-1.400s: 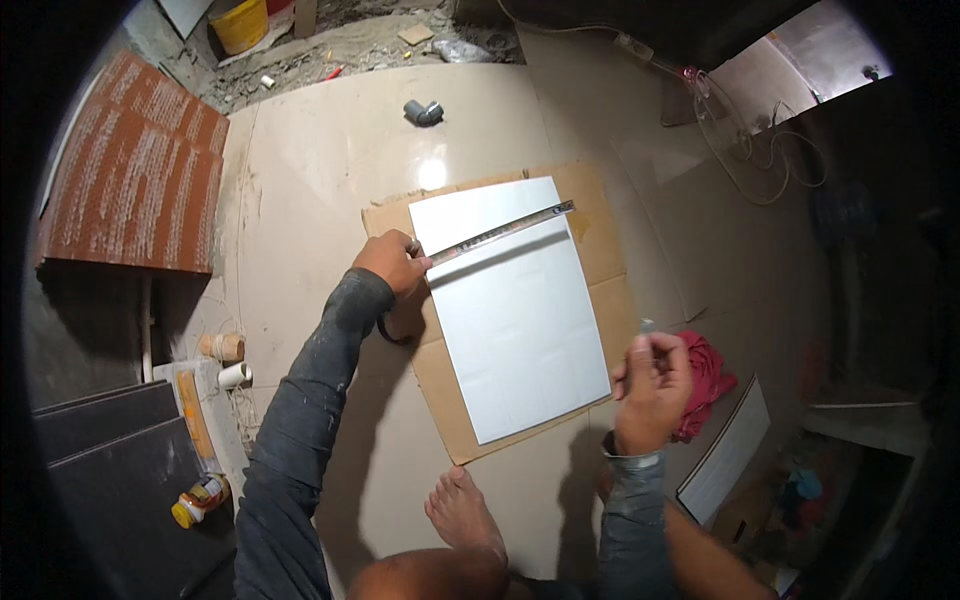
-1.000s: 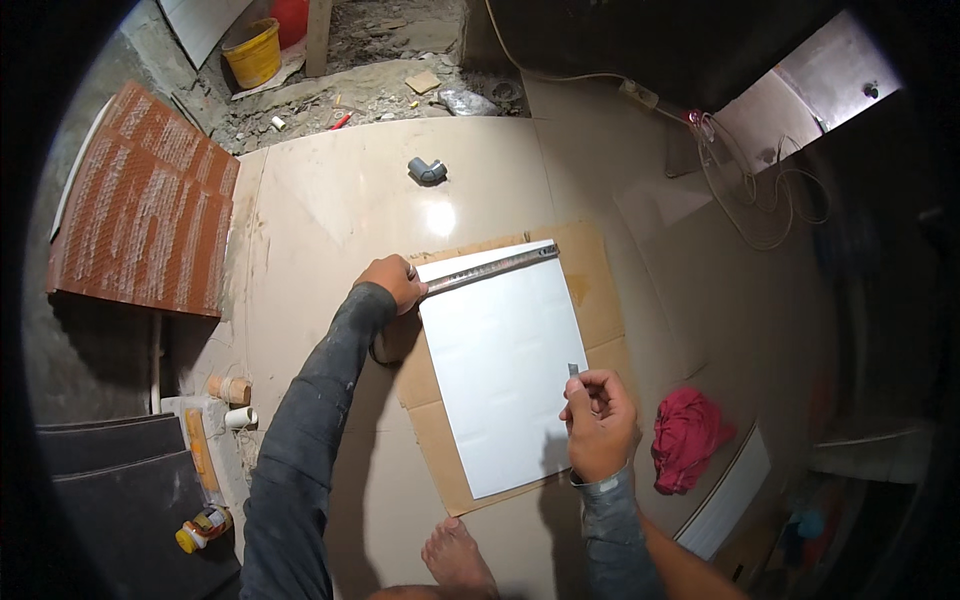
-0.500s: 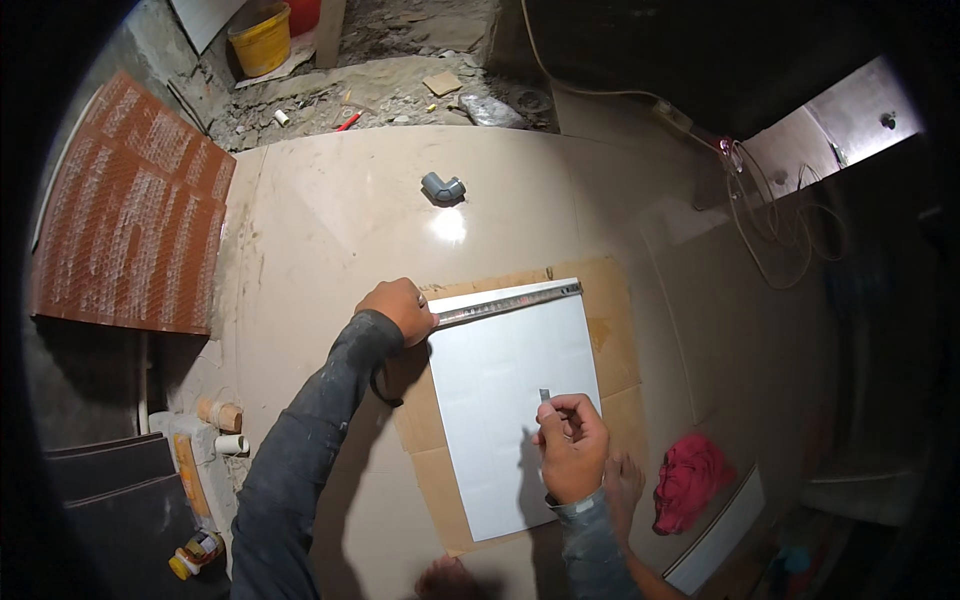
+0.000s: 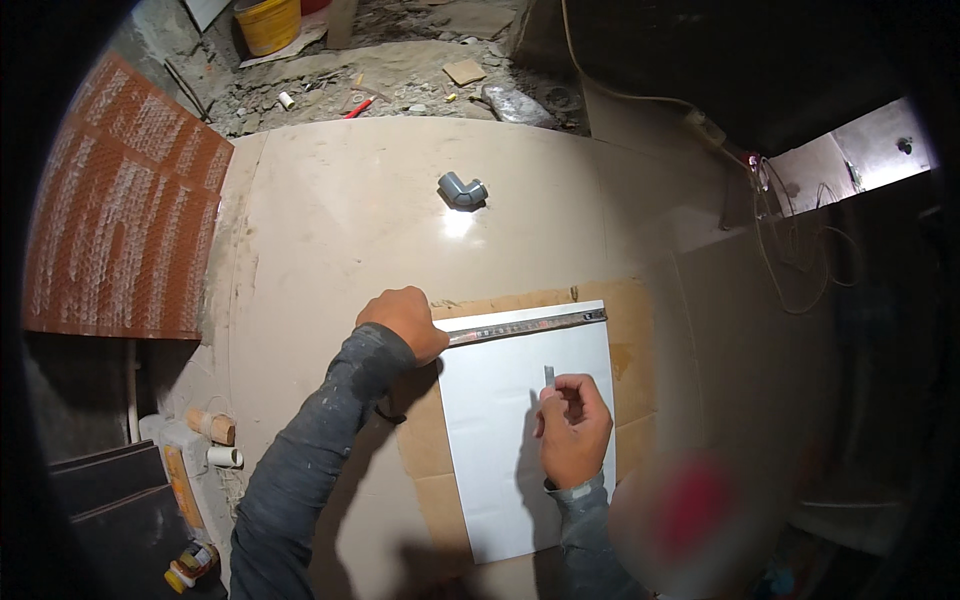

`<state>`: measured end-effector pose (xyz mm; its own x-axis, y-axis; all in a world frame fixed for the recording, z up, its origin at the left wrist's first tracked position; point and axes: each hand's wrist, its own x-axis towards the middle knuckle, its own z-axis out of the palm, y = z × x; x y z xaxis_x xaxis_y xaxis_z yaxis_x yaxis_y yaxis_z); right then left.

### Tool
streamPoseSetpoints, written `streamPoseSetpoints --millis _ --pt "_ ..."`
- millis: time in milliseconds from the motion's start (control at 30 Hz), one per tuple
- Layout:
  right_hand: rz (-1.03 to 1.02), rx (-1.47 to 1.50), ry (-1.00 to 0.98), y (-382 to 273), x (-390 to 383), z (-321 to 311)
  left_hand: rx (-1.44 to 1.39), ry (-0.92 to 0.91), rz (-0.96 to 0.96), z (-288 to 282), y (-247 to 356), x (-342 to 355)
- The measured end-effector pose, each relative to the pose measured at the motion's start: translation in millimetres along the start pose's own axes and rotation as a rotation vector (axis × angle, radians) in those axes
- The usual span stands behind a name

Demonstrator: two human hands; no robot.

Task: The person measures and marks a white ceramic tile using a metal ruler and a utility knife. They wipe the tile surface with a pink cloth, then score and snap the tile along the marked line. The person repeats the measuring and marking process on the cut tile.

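Note:
A white rectangular panel [image 4: 500, 430] lies on a sheet of brown cardboard [image 4: 632, 365] on the floor. Across its far edge stretches the metal blade of a tape measure [image 4: 525, 329], hooked end at the right corner. My left hand [image 4: 402, 322] is closed on the tape at the panel's far left corner, its case hidden by the fingers. Over the panel's right half, my right hand [image 4: 577, 430] pinches a short, flat grey strip [image 4: 549, 376] that points away from me. The strip's lower end is hidden in the fingers, and its kind is unclear.
Beyond the panel sits a grey pipe elbow [image 4: 462, 190]. Brown patterned sheets [image 4: 125, 210] lean at the left, above dark boards [image 4: 120, 500] and a small yellow-capped bottle [image 4: 190, 567]. Rubble and a yellow bucket [image 4: 268, 27] are at the back. A blurred red patch [image 4: 695, 505] is lower right.
The view has shifted a little. My right hand with the grey strip has moved farther up the panel, closer to the tape. My left hand still holds the tape at the same corner.

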<state>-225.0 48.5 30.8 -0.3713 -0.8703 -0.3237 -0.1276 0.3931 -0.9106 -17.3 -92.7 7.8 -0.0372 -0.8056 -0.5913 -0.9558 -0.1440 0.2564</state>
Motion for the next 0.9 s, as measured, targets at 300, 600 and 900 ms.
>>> streamPoseSetpoints --millis 300,600,900 --pt "-0.128 -0.140 0.028 1 31 30 -0.038 0.025 0.033 10 -8 6" --pt "-0.205 0.179 0.080 31 43 56 -0.066 0.053 0.047 8 -9 3" --pt "-0.188 0.304 0.094 42 51 49 -0.145 -0.062 -0.051 -4 -2 1"
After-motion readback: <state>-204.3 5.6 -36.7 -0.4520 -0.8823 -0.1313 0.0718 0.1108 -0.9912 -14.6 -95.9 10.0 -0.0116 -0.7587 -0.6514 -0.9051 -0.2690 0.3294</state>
